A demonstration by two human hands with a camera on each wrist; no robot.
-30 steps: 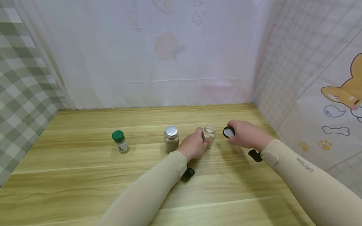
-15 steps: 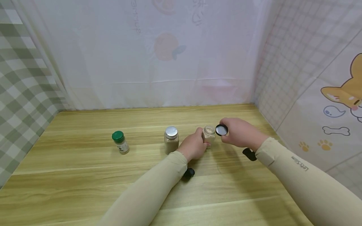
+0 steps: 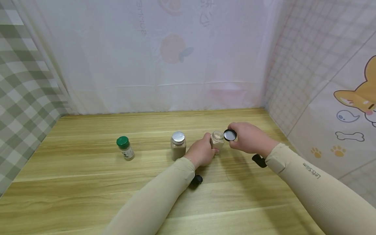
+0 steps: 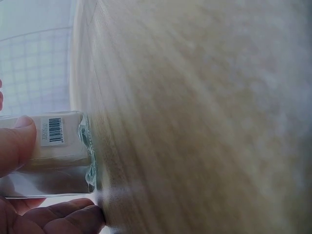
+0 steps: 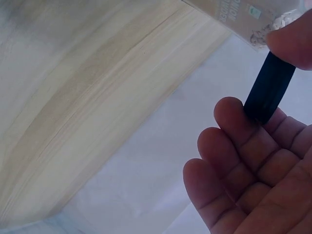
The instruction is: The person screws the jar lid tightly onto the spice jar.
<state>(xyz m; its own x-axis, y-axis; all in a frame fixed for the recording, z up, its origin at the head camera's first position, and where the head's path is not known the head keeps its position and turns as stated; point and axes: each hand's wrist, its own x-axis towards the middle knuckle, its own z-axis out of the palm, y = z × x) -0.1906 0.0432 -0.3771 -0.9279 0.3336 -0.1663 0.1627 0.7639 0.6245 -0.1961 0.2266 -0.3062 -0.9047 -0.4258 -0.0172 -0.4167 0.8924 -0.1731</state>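
With thumb and fingers around it, my left hand (image 3: 202,150) holds an uncapped clear glass spice jar (image 3: 217,139) of pale powder on the table. A barcode label (image 4: 55,130) shows on the jar's side in the left wrist view. My right hand (image 3: 249,138) pinches a round black lid (image 3: 230,135) just right of the jar's mouth, its pale inner face toward the head camera. In the right wrist view the lid (image 5: 270,88) sits edge-on between thumb and fingers, close to the jar (image 5: 246,18).
A silver-capped jar (image 3: 178,146) of brownish powder stands left of my left hand. Farther left is a small green-capped shaker (image 3: 125,148). All stand on a wooden table (image 3: 88,189), with a white curtain (image 3: 164,98) behind and a patterned wall covering (image 3: 323,107) at right.
My right hand has moved left with the lid, from a gap away to right beside the jar's mouth, and has stayed there over the last half second. The left hand has kept its place.
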